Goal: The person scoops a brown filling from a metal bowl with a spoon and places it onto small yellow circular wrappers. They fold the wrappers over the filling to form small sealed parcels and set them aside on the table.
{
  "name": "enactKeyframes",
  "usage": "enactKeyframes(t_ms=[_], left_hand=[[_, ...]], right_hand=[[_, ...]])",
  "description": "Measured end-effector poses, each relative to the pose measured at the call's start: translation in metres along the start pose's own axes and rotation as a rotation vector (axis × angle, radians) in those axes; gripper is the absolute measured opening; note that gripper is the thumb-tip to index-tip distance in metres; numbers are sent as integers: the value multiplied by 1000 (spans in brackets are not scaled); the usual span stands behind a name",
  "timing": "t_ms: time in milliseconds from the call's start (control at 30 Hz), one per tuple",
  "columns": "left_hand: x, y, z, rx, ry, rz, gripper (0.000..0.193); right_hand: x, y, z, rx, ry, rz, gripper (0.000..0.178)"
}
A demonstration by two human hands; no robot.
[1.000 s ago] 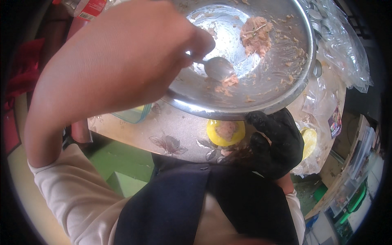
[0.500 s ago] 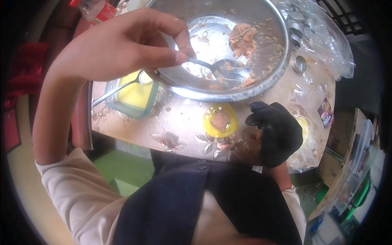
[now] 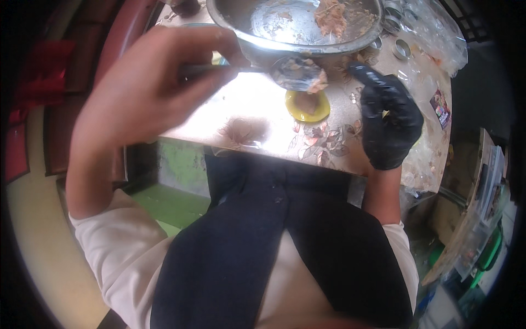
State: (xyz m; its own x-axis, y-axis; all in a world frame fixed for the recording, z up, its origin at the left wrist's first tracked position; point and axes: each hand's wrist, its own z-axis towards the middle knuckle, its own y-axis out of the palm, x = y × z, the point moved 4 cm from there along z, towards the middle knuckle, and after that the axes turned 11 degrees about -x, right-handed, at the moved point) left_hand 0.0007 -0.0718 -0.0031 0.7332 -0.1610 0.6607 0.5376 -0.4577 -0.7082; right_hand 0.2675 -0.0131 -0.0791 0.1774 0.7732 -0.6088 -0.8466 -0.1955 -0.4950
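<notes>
My bare left hand (image 3: pixel 164 88) is closed around the handle of a metal spoon (image 3: pixel 290 74). A lump of pale pinkish mince sits in the bowl of the spoon, just above a round yellow wrapper (image 3: pixel 315 114). This wrapper lies flat on the table with a small mound of mince (image 3: pixel 305 102) at its middle, partly hidden by the spoon. To its right, my right hand (image 3: pixel 392 118) wears a black glove. Its index finger reaches out to the left, the others are loosely bent, and nothing shows in it.
Beyond the spoon stands a large steel bowl (image 3: pixel 257 39) with more mince (image 3: pixel 330 19) inside. Small round metal molds (image 3: pixel 401 49) and clear plastic bags (image 3: pixel 438 41) lie at the right. The flower-patterned table's (image 3: pixel 263 143) near edge runs close to my apron.
My left hand has brought the spoon out of the steel bowl, with mince on it, to above the yellow wrapper. The view has shifted, and my gloved hand remains right of the wrapper.
</notes>
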Motion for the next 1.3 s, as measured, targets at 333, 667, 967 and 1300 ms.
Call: enactKeyframes(t_ms=[333, 667, 967, 1300], left_hand=[[0, 32, -3, 132, -25, 241, 20], [1, 31, -28, 269, -140, 368, 15], [-10, 50, -21, 237, -82, 338, 21], [11, 52, -31, 316, -18, 556, 20]], right_hand=[[-3, 32, -14, -426, 4, -397, 30], [7, 39, -22, -347, 94, -257, 31], [9, 32, -26, -359, 93, -293, 32], [14, 30, -15, -444, 65, -236, 50]])
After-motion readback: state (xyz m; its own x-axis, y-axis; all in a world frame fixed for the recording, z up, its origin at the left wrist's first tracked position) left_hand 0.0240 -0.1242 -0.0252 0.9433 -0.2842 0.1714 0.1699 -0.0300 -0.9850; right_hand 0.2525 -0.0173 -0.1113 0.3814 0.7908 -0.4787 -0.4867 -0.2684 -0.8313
